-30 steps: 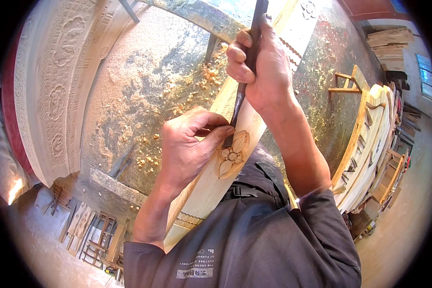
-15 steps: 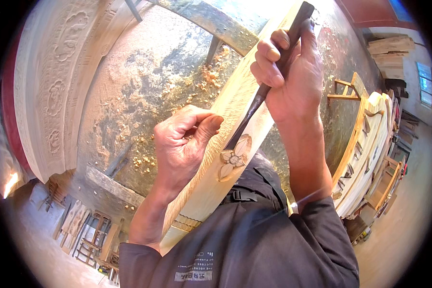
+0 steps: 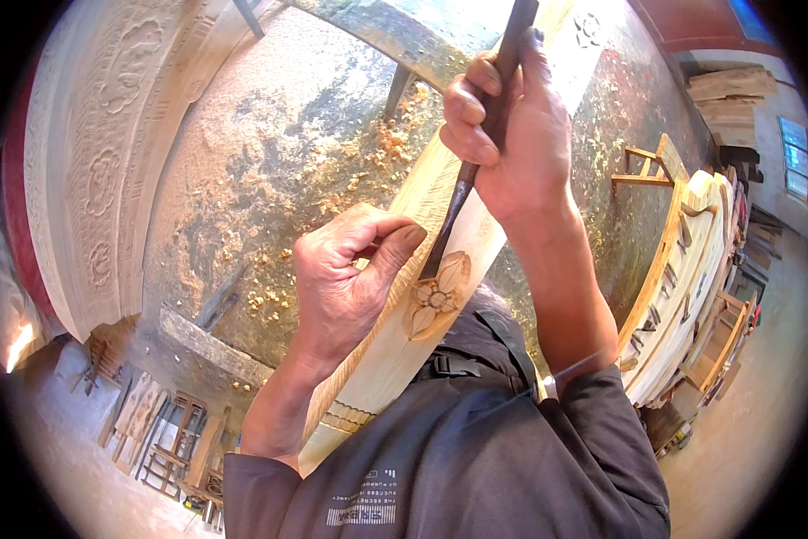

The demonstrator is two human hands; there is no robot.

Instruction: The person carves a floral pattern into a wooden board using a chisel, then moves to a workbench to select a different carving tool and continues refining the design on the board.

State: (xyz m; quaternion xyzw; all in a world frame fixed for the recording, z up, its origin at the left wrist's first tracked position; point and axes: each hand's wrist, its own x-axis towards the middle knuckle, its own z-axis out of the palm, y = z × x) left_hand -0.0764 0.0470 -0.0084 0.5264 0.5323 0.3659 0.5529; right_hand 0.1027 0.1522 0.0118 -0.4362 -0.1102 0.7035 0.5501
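Note:
My right hand (image 3: 521, 135) is wrapped round the dark handle of a chisel (image 3: 449, 216), which slants down to a carved four-petal flower (image 3: 436, 299) on a long pale wooden beam (image 3: 390, 346). The blade's tip rests at the upper left of the flower. My left hand (image 3: 341, 278) lies at the beam's left side, thumb and forefinger drawn together just left of the blade, apparently apart from it. Whatever may be between those fingertips is hidden. A small carved motif shows near the beam's far end.
Large carved pale panels (image 3: 107, 180) stand at the left. Shavings cover the bench and floor around a timber support (image 3: 368, 36). At the right a rack (image 3: 660, 287) holds several tools beside a wooden frame (image 3: 642, 180). Stacked boards and furniture parts line the edges.
My left fingers have left the chisel's lower shaft, where they were a second ago. My right hand and the chisel's top swung right, then partly back left and slightly up.

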